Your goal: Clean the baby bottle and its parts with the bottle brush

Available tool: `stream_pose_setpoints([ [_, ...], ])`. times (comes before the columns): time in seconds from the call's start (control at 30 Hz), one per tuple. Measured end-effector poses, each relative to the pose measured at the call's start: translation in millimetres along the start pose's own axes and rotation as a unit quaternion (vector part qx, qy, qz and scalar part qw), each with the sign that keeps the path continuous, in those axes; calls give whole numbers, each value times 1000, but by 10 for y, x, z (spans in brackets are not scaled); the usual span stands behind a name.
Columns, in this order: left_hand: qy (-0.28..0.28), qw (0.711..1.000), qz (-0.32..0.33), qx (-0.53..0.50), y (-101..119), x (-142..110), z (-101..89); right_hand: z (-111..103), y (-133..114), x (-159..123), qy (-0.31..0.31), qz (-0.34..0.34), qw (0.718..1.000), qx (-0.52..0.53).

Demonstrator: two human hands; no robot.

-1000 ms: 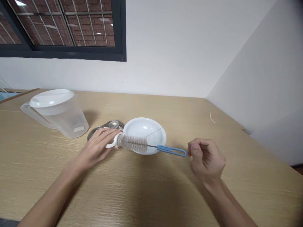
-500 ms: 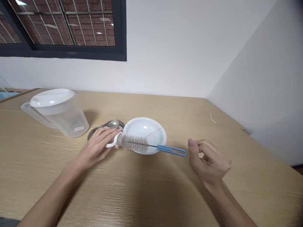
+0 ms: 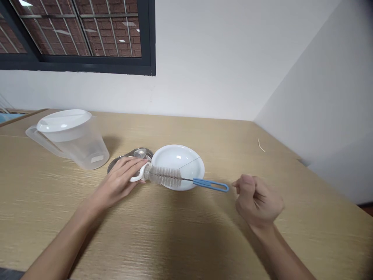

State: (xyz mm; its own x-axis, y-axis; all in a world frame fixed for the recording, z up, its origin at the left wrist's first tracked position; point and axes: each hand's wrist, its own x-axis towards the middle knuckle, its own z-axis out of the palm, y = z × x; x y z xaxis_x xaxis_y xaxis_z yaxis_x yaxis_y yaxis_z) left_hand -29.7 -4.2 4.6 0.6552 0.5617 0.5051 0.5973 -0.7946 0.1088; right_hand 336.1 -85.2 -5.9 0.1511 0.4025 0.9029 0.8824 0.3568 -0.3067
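My left hand (image 3: 124,173) is closed over a clear bottle (image 3: 148,171) with a white loop handle (image 3: 140,175); most of the bottle is hidden under the fingers. From the bottle's mouth sticks a bottle brush (image 3: 169,177), its pale bristles mostly outside and its blue loop handle (image 3: 211,184) pointing right. Below the brush stands a white bowl (image 3: 177,153), and a thin wire-like piece (image 3: 190,161) slants across it. Just right of the blue handle, apart from it, my right hand (image 3: 259,198) is curled closed with nothing visible in it.
Behind my left hand lies a metal tray (image 3: 116,159) holding a small clear, shiny item (image 3: 140,153). A lidded plastic pitcher (image 3: 78,140) stands at the left. A thin pale strip (image 3: 261,145) lies on the wooden table (image 3: 233,136) at the far right, near the wall.
My right hand has turned slightly, its thumb now folded across the curled fingers. The left hand, bottle and brush look nearly unmoved.
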Motion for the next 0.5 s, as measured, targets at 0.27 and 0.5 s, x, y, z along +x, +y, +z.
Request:
stream_pose_setpoints([
  [0.27,1,1000,4,-2,13,2,-16,109,-3,70,78,102,976,176],
  [0.5,-1,1000,1,0,9,7,-11,84,1,13,42,28,999,16],
])
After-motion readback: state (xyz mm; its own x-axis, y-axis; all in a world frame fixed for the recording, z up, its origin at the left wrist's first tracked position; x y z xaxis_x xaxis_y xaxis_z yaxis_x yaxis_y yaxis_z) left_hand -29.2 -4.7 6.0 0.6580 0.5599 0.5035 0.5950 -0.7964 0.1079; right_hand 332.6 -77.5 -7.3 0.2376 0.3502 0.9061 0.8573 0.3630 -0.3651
